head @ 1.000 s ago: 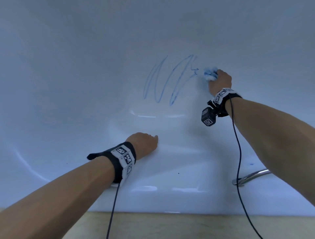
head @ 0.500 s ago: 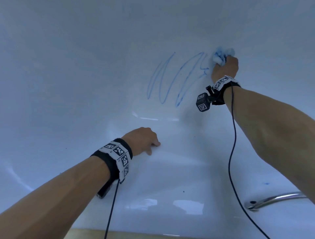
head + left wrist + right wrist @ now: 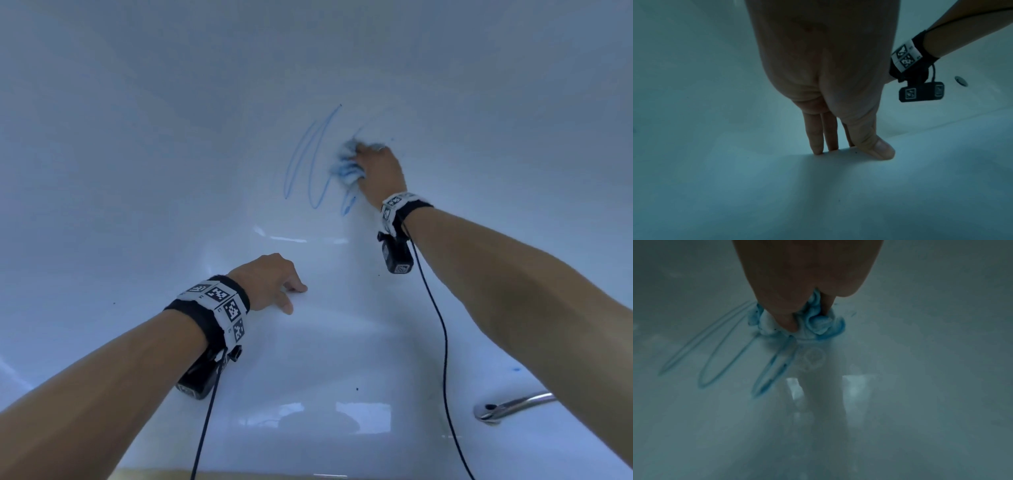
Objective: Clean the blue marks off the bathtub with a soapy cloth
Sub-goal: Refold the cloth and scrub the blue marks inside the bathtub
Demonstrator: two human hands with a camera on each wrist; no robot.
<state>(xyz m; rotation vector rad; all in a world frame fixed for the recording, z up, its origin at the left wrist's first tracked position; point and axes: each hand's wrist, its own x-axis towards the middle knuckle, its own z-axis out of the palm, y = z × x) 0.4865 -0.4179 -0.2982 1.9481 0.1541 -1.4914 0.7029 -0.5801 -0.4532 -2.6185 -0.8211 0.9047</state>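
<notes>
Blue looping marks (image 3: 308, 161) run across the white bathtub wall (image 3: 171, 137); the right wrist view shows the same marks (image 3: 719, 356) left of and below the cloth. My right hand (image 3: 375, 168) grips a bunched white cloth stained blue (image 3: 346, 164) and presses it against the right part of the marks. From the right wrist, the cloth (image 3: 818, 324) bulges out between my curled fingers. My left hand (image 3: 274, 284) rests lower down on the tub, its straight fingers (image 3: 816, 136) and thumb touching the surface, holding nothing.
A chrome grab handle (image 3: 513, 406) is fixed at the lower right of the tub, with a small blue spot (image 3: 515, 369) above it. A round metal fitting (image 3: 961, 81) shows in the left wrist view. A tan edge (image 3: 239, 474) borders the tub's near rim. Cables hang from both wrists.
My right hand has swept the cloth down and left from the upper right end of the marks into their right loops, which now look fainter. The left hand has stayed planted.
</notes>
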